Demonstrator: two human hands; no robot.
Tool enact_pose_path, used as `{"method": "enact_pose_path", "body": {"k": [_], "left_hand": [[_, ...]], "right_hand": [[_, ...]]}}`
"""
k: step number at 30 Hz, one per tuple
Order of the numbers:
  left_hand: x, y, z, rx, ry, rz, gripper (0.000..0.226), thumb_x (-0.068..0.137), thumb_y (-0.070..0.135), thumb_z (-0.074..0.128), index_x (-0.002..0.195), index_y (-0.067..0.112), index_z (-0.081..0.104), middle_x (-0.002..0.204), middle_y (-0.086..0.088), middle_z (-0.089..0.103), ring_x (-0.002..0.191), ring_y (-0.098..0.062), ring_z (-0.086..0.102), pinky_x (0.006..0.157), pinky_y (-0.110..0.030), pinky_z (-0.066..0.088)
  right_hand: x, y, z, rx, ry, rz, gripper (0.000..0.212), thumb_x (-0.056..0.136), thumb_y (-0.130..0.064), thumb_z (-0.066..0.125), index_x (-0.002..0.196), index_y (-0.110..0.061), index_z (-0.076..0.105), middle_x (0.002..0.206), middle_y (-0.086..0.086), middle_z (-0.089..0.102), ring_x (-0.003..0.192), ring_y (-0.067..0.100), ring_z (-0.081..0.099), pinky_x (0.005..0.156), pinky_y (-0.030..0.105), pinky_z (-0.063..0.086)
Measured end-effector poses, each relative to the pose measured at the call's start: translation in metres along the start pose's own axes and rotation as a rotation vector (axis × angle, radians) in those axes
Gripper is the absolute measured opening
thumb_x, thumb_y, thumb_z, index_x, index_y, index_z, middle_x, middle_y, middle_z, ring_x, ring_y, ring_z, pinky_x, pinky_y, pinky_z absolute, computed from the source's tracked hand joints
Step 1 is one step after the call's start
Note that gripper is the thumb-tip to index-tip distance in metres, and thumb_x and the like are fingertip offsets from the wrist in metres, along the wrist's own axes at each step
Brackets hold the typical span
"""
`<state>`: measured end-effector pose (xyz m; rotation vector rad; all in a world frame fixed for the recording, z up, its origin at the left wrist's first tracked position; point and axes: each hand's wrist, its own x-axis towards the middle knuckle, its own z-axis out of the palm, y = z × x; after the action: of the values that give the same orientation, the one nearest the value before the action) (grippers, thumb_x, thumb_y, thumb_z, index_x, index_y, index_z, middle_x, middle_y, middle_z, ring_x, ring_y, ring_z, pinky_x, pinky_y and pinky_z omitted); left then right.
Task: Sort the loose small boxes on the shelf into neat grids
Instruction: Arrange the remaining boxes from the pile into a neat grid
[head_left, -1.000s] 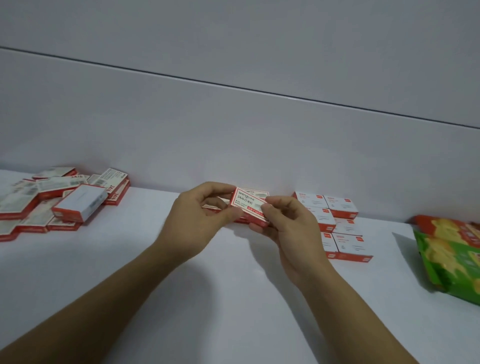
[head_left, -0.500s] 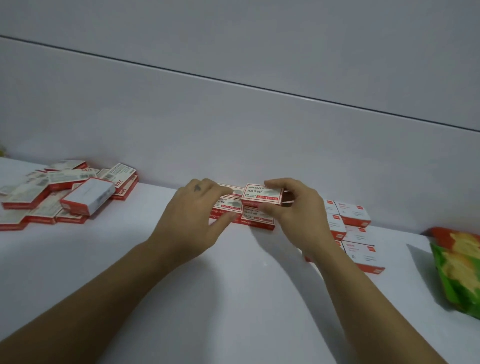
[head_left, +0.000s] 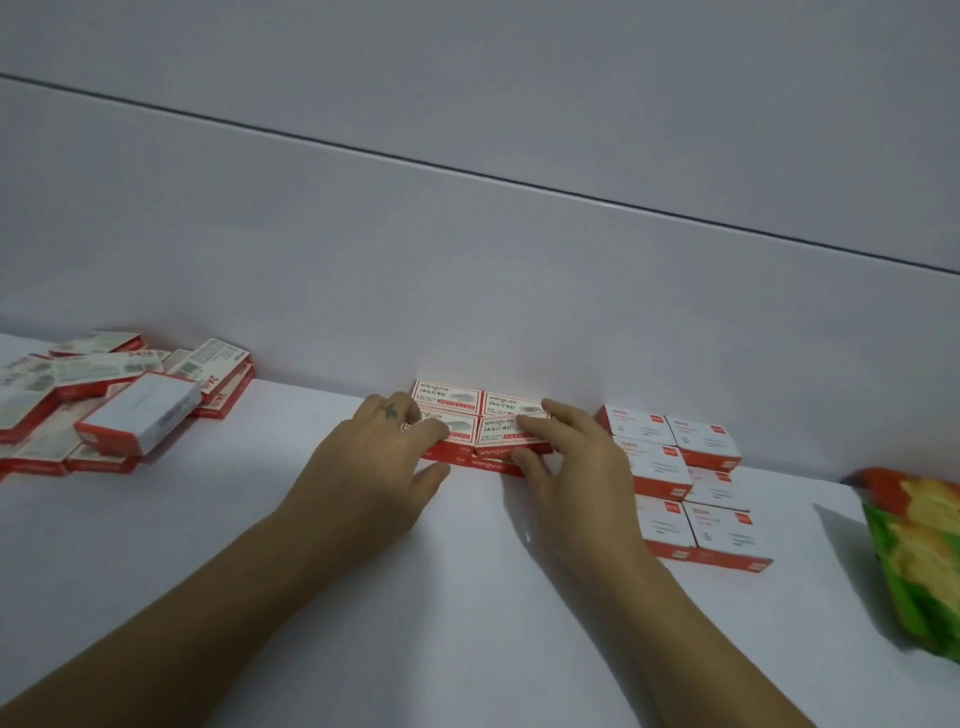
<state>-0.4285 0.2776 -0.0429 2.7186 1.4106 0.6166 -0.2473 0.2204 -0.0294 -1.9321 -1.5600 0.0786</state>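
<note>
A small grid of red-and-white staple boxes (head_left: 480, 415) lies flat against the back wall of the white shelf (head_left: 467, 623), two across and two deep, stacked in layers. My left hand (head_left: 374, 467) rests on the grid's left side, fingers spread over the near-left box. My right hand (head_left: 566, 467) pinches the near-right top box (head_left: 498, 434) between thumb and fingers. A loose heap of the same kind of boxes (head_left: 104, 400) sprawls at the far left. A second neat grid of white-topped boxes (head_left: 685, 478) stands just right of my right hand.
A green, yellow and red snack bag (head_left: 919, 551) lies at the shelf's right edge. The grey wall panel (head_left: 467, 260) rises straight behind the boxes. Bare shelf surface stretches in front of my arms and between the heap and the middle grid.
One second ago both hands held one box up in front of the grid. It has since come down onto the grid's near-right spot, and both hands now press against the stack.
</note>
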Motion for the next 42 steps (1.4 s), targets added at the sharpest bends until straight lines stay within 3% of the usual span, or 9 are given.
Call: {"method": "enact_pose_path", "body": {"k": [2,5,8,14,17,20,27,34,42], "left_hand": [[0.002,-0.001,0.0,0.012,0.033,0.021,0.037,0.083,0.043,0.041,0.103,0.026,0.068,0.1,-0.001,0.065,0.086,-0.021,0.06,0.058,-0.031,0.052],[0.005,-0.002,0.001,0.007,0.069,0.077,0.038,0.083,0.038,0.042,0.1,0.021,0.071,0.097,-0.005,0.067,0.081,-0.025,0.06,0.057,-0.033,0.051],[0.007,-0.003,0.001,0.016,0.079,0.088,0.037,0.085,0.035,0.042,0.097,0.018,0.073,0.095,-0.006,0.068,0.077,-0.026,0.059,0.055,-0.034,0.052],[0.008,-0.002,-0.002,0.083,0.036,0.104,0.044,0.085,0.039,0.036,0.1,0.019,0.072,0.094,-0.008,0.066,0.079,-0.029,0.059,0.059,-0.039,0.053],[0.007,0.005,-0.008,0.061,-0.034,0.048,0.05,0.089,0.046,0.03,0.125,0.027,0.059,0.119,-0.004,0.06,0.104,-0.025,0.053,0.081,-0.037,0.049],[0.005,0.008,-0.014,0.063,-0.121,-0.023,0.049,0.094,0.047,0.04,0.14,0.03,0.04,0.139,0.002,0.045,0.122,-0.019,0.041,0.099,-0.034,0.039],[-0.001,-0.002,-0.057,0.16,0.058,-0.021,0.041,0.093,0.042,0.042,0.132,0.027,0.045,0.137,0.003,0.045,0.123,-0.019,0.04,0.098,-0.037,0.034],[-0.052,-0.076,-0.107,0.18,0.036,-0.29,0.048,0.094,0.05,0.04,0.139,0.033,0.036,0.144,0.008,0.039,0.131,-0.017,0.034,0.108,-0.037,0.026],[-0.111,-0.157,-0.137,0.232,0.012,-0.553,0.056,0.09,0.057,0.041,0.139,0.03,0.038,0.141,0.003,0.045,0.127,-0.02,0.039,0.102,-0.041,0.033]], "right_hand": [[-0.001,0.0,0.003,-0.114,0.026,-0.054,0.028,0.091,-0.024,0.062,0.118,-0.026,0.068,0.13,-0.009,0.059,0.116,0.016,0.051,0.095,0.026,0.038],[0.002,0.002,0.009,-0.18,0.074,-0.129,0.02,0.084,-0.019,0.07,0.103,-0.023,0.075,0.106,-0.005,0.072,0.09,0.022,0.06,0.075,0.031,0.044],[0.002,0.003,0.011,-0.173,0.088,-0.139,0.018,0.081,-0.016,0.073,0.099,-0.02,0.076,0.1,-0.001,0.074,0.083,0.025,0.062,0.072,0.032,0.047],[-0.001,-0.004,0.004,-0.236,0.0,-0.141,0.022,0.089,-0.021,0.063,0.108,-0.018,0.073,0.112,0.005,0.068,0.101,0.025,0.058,0.086,0.034,0.044],[-0.001,-0.008,0.001,-0.266,-0.046,-0.105,0.031,0.089,-0.03,0.06,0.118,-0.023,0.067,0.126,0.001,0.06,0.114,0.019,0.048,0.097,0.032,0.036],[0.001,-0.018,-0.002,-0.262,-0.079,-0.116,0.047,0.088,-0.04,0.059,0.133,-0.025,0.054,0.138,0.0,0.051,0.125,0.019,0.041,0.107,0.036,0.031],[0.023,-0.064,-0.008,-0.169,-0.159,-0.328,0.066,0.086,-0.036,0.064,0.145,-0.024,0.035,0.143,-0.004,0.044,0.13,0.017,0.034,0.105,0.029,0.026],[0.034,-0.142,0.019,-0.103,-0.298,-0.49,0.067,0.088,-0.04,0.062,0.146,-0.028,0.03,0.148,-0.007,0.037,0.134,0.015,0.03,0.107,0.029,0.026],[0.03,-0.241,0.075,-0.13,-0.42,-0.615,0.06,0.086,-0.043,0.061,0.14,-0.026,0.041,0.141,-0.001,0.045,0.128,0.021,0.04,0.103,0.034,0.032]]}}
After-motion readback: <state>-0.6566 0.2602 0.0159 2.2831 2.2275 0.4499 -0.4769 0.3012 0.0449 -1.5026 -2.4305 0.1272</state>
